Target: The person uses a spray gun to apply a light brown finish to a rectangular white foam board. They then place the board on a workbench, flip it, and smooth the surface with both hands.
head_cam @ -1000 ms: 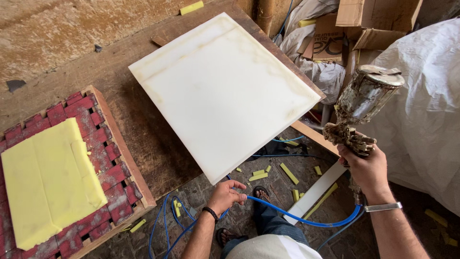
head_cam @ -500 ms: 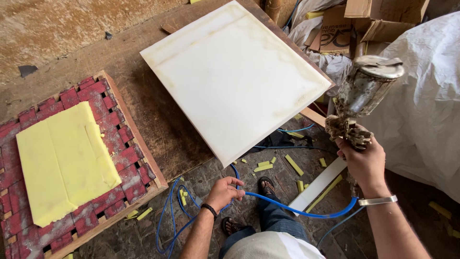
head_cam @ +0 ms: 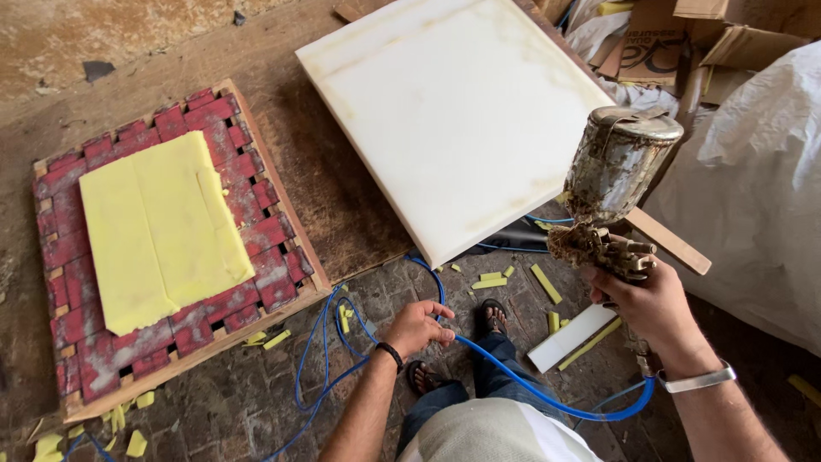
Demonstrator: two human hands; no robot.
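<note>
Compared with half a second earlier, your view has shifted so the white panel sits higher, toward 12 o'clock, and the spray gun has come lower, near 3 o'clock. Your right hand is wrapped firmly around the gun's handle, holding it upright with its stained metal cup on top, just off the panel's lower right edge. Your left hand, at 6 o'clock, closes loosely on the blue air hose, which curves across to the base of the gun. At 9 o'clock lies a wooden frame with red webbing, a sheet of yellow foam resting on it. Yellow foam scraps litter the floor near your sandalled feet.
</note>
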